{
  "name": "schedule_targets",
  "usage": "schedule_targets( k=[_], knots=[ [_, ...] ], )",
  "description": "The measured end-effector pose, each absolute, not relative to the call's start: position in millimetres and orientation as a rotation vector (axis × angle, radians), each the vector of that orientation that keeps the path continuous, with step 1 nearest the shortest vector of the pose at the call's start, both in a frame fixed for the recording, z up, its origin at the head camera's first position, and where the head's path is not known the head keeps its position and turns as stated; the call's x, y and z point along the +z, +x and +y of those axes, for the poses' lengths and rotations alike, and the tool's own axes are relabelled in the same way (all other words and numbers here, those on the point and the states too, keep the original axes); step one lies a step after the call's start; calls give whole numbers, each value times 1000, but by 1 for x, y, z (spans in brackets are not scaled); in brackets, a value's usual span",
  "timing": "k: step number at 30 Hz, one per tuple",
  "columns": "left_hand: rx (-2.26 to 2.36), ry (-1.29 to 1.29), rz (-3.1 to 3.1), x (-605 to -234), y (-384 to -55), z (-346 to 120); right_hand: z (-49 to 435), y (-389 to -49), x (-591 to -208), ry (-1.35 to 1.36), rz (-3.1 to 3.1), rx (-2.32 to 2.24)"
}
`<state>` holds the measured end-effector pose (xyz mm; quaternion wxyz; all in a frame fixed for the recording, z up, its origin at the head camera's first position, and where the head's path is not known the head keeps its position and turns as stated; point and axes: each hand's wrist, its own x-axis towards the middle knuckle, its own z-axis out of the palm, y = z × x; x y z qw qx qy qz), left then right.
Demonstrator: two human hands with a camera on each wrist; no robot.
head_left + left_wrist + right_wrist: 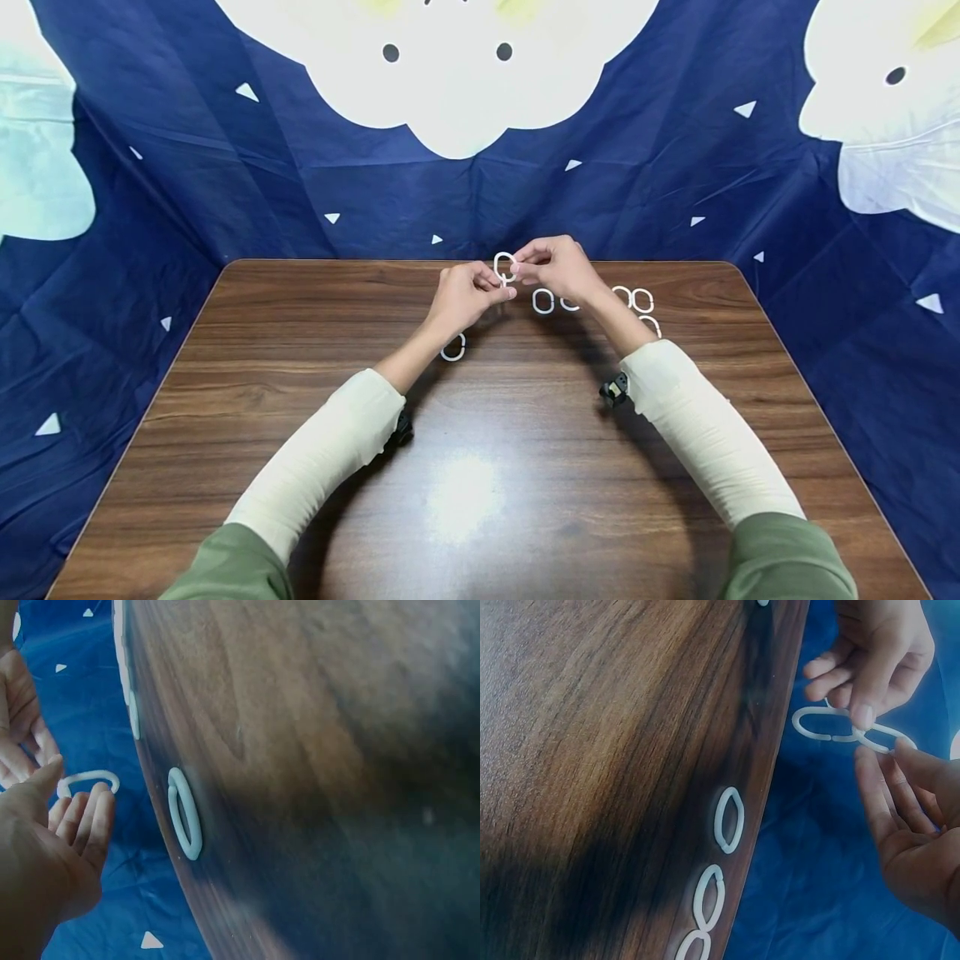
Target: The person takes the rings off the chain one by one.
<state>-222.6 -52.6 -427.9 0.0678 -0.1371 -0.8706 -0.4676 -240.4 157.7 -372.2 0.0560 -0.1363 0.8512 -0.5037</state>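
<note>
Two white oval links are held together over the table's far edge. My left hand (462, 296) pinches one white link (810, 733) between thumb and fingers. The other white link (496, 264) stands upright in the head view, and the thumb and fingertips of my right hand (561, 265) pinch it. In the right wrist view the two links cross at the fingertips, though fingers partly hide the crossing. A narrow gap shows in the left-held link. One loose white link (462, 346) lies on the table beside my left wrist.
Several more white links lie near the wooden table's (480, 400) far edge, below and right of my right hand, including a single link (534, 302) and a small group (652, 302). My right forearm partly covers some. A blue patterned cloth (510, 200) hangs behind the table.
</note>
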Motion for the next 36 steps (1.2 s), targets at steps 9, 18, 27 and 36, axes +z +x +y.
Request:
schedule_targets(
  k=[9, 18, 27, 36],
  knots=[
    [-1455, -431, -2620, -432, -223, -52, 155, -240, -372, -401, 2559, -1559],
    [-1433, -447, -2594, -427, -224, -58, 154, -238, -372, -325, 2504, -1632],
    [-1405, -454, -2528, -423, -229, -62, 155, -240, -380, -273, 2430, -1678],
    [-1392, -481, -2460, -421, -231, -63, 157, -238, -382, -244, 2386, -1667]
  ],
)
